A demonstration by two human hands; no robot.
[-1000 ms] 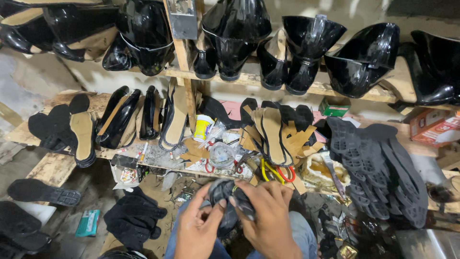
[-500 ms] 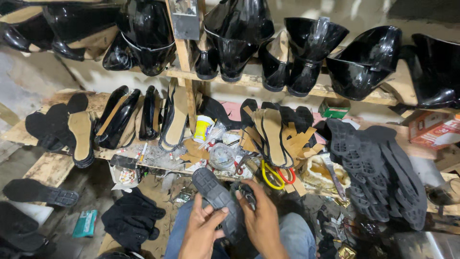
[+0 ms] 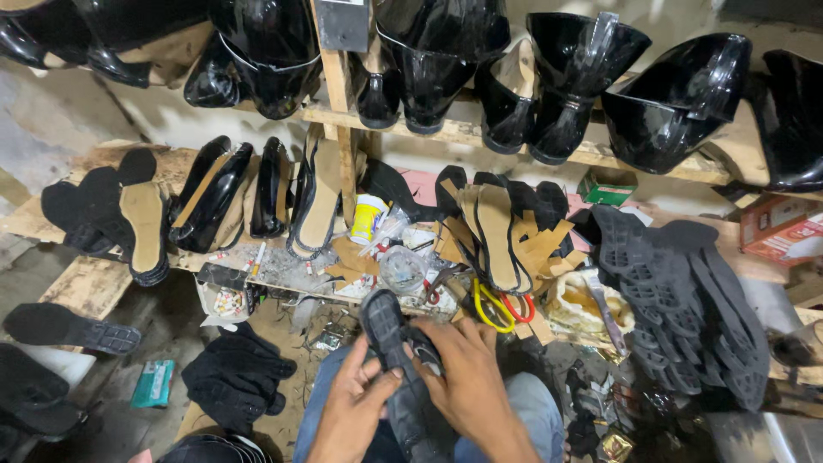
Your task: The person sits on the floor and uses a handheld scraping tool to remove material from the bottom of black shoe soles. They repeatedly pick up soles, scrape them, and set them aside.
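1. Cluttered wooden surface (image 3: 94, 287) fills the middle of the view, strewn with insoles, scraps and small tubes, under a shelf (image 3: 480, 137) lined with glossy black shoes (image 3: 437, 60).
2. Left hand (image 3: 356, 407) and right hand (image 3: 467, 377) are both closed around a black sole (image 3: 390, 343), low in the view above the person's lap in blue jeans (image 3: 536, 411).
3. This sole runs lengthwise away from the person, its rounded end pointing up toward the surface and tilted slightly left; its near end is hidden between the hands.
4. Left thumb lies across the sole's left edge, while right fingers wrap it from the right.
5. Just beyond the sole lie scissors with yellow and red handles (image 3: 493, 309).
6. At the right sits a stack of black treaded soles (image 3: 686, 300); a yellow-and-white pot (image 3: 369, 219) stands near the shelf post.
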